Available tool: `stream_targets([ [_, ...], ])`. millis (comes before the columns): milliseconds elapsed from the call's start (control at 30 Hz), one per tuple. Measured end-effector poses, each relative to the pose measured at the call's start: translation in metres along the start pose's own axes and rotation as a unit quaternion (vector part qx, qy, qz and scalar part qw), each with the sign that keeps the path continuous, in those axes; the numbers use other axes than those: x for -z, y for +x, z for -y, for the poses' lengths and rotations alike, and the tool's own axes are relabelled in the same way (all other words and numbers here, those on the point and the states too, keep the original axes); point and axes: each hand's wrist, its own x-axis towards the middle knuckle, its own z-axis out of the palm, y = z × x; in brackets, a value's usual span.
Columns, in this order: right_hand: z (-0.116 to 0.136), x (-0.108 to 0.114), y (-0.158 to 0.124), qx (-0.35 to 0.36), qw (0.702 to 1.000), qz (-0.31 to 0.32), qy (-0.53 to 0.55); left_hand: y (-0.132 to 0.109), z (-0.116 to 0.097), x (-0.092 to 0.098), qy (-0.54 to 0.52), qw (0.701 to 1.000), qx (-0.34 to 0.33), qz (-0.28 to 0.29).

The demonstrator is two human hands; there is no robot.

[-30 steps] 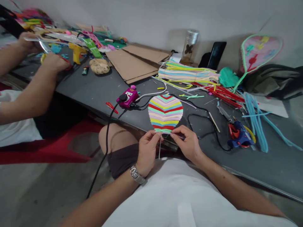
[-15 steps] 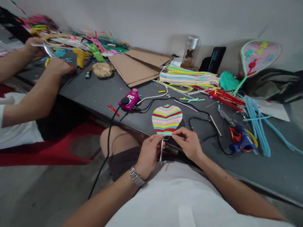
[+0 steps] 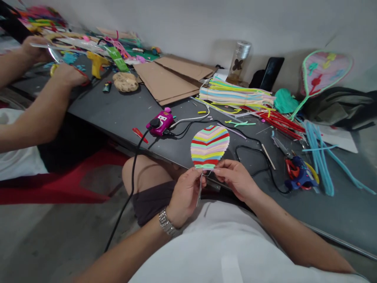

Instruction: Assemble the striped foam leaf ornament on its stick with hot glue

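Observation:
Low in front of me, at the table edge, is a rounded striped pipe-cleaner panel (image 3: 209, 146) in red, yellow, blue, green and pale pink rows, set on a thin wire frame. My left hand (image 3: 185, 192) is closed, pinching its lower left edge between thumb and fingers. Bare wire ends (image 3: 199, 192) hang down beside those fingers. On the other side, my right hand (image 3: 237, 179) pinches the lower right edge, at the end of a pale lavender strip along the bottom. The fingertips hide part of that strip.
Pipe-cleaner bundles (image 3: 235, 96), blue pipe cleaners (image 3: 319, 157) and a blue glue gun (image 3: 303, 175) lie to the right. A magenta power socket (image 3: 160, 122) with cables, cardboard (image 3: 169, 80) and a bottle (image 3: 240, 61) stand ahead. At left, another person's hands (image 3: 66, 76) hold scissors.
The panel has tilted slightly, its top shifting a little up and to the right. Both my hands keep their pinch. The whole view has shifted slightly.

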Motion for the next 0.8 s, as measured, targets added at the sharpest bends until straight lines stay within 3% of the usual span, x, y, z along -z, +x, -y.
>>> stream_targets([
  [233,-0.001,-0.001,-0.003,0.028,0.997,0.07,0.02,-0.004,-0.002,0.005,-0.037,0.997,0.038,0.059],
  [467,-0.005,0.004,0.0,0.135,0.989,0.051,-0.033,-0.005,-0.006,0.003,-0.013,0.998,-0.012,0.059],
  [633,-0.006,0.003,0.003,0.159,0.982,0.072,-0.068,-0.007,-0.006,0.003,0.005,0.997,-0.032,0.071],
  [700,-0.006,0.001,0.002,0.188,0.978,0.05,-0.073,-0.008,-0.006,0.003,0.011,0.996,-0.042,0.072],
  [800,-0.009,0.0,-0.002,0.29,0.943,-0.056,-0.152,-0.007,-0.005,0.004,0.021,0.994,-0.078,0.067],
])
